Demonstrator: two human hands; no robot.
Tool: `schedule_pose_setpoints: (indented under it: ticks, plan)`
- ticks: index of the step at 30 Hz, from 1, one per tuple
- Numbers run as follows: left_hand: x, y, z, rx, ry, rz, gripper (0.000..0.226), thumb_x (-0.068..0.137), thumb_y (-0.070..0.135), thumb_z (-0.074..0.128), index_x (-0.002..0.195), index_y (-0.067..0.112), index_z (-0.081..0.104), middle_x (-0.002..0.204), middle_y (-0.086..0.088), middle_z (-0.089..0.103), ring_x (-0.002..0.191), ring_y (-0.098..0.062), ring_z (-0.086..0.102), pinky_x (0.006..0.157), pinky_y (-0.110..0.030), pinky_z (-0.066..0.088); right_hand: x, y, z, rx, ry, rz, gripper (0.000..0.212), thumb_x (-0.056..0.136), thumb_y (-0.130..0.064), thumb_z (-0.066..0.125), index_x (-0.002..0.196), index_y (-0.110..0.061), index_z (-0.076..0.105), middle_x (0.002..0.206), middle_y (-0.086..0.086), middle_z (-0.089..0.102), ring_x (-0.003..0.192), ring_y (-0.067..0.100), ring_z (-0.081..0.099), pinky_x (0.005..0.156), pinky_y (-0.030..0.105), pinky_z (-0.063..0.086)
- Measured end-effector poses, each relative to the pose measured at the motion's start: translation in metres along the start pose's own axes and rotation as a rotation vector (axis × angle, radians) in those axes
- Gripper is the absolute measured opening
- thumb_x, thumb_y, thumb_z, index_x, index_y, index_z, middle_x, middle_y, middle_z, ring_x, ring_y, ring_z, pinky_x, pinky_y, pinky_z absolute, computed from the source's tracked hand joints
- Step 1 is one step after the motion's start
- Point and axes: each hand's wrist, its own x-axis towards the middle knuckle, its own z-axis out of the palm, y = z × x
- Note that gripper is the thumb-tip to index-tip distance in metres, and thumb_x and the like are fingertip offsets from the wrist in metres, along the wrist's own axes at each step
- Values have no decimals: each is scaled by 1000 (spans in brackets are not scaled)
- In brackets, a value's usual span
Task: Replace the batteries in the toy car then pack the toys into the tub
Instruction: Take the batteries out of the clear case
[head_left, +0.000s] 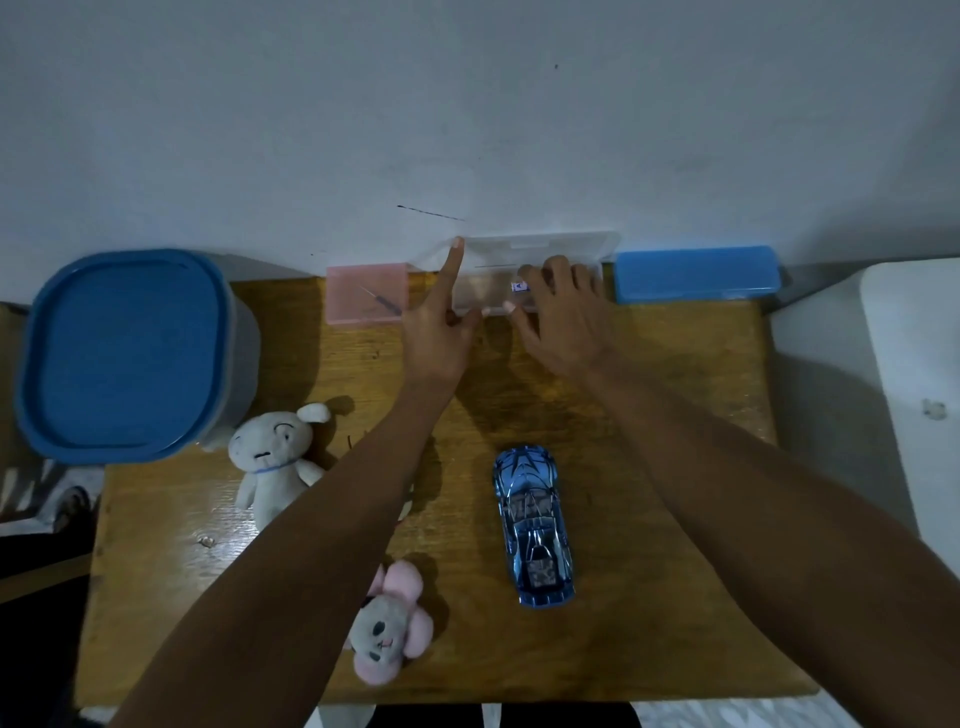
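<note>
Contents of clear box (524, 270) — indistinct behind right hand (558, 312)

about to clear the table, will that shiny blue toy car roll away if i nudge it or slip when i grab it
The blue toy car sits upright on the wooden table, so an end-on nudge would probably roll it; a sideways push less so. Its glossy, chrome-like shell may be slippery, so gripping across the body seems safer. It looks rigid, unlike the plush toys.

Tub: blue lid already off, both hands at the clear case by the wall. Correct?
Not quite. In the head view the tub has its blue lid on. Both the left hand and right hand are at the clear case by the wall.
</note>
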Motion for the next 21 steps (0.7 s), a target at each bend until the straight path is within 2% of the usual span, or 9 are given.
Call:
schedule_pose_setpoints:
  ticks: [3, 7, 9, 11, 15, 19, 21]
  plan:
    - [-1, 2, 0, -17, 3, -3, 85, 86, 4, 75, 157, 23, 33, 65, 8, 52, 53, -9, 51, 64, -4, 47, -2, 0, 2, -31, 32, -13, 46, 100, -55, 37, 122, -18, 52, 123, 13, 48, 109, 31, 51, 97, 48, 45]
    - [-1, 5, -1, -10, 12, 14, 86, 84, 1, 76, 156, 23, 34, 66, -6, 60, 57, -19, 57, 76, -13, 46, -6, 0, 9, -25, 84, -6, 44, 100, -53, 37, 116, -16, 54, 121, 14, 51, 108, 32, 51, 97, 47, 44]
    - [0, 4, -1, -10, 12, 12, 86, 84, 2, 76, 157, 22, 34, 67, -4, 60, 57, -18, 58, 67, -6, 46, -8, 1, 14, -9, 73, 15, 45, 101, -53, 36, 119, -16, 54, 126, 13, 51, 114, 31, 51, 102, 47, 42]
    - [0, 4, -1, -9, 17, 3, 86, 84, 3, 76, 157, 22, 35, 66, -2, 59, 56, -15, 55, 67, -2, 43, -9, 3, 18, -9, 62, 16, 46, 102, -54, 33, 120, -17, 53, 126, 10, 53, 113, 29, 51, 101, 45, 42]
    - [-1, 6, -1, 0, 15, -7, 86, 85, 3, 75, 157, 24, 33, 64, -1, 57, 56, -15, 54, 73, -16, 50, -6, 4, 14, -23, 66, 9, 44, 102, -54, 34, 114, -16, 53, 113, 10, 56, 103, 28, 53, 94, 44, 40]
    - [-1, 8, -3, 14, 14, 10, 84, 85, 1, 74, 156, 20, 35, 61, -1, 53, 53, -15, 50, 67, -23, 52, -4, 5, 14, -63, 37, -27, 48, 101, -54, 33, 116, -15, 55, 112, 13, 58, 103, 32, 54, 94, 46, 41]
    - [-2, 11, -3, 16, 25, 19, 81, 84, -2, 72, 155, 16, 37, 60, -7, 57, 53, -20, 55, 86, -22, 44, -2, 8, 14, -38, 40, -46, 49, 101, -55, 34, 115, -14, 58, 111, 13, 60, 103, 32, 55, 95, 46, 43]
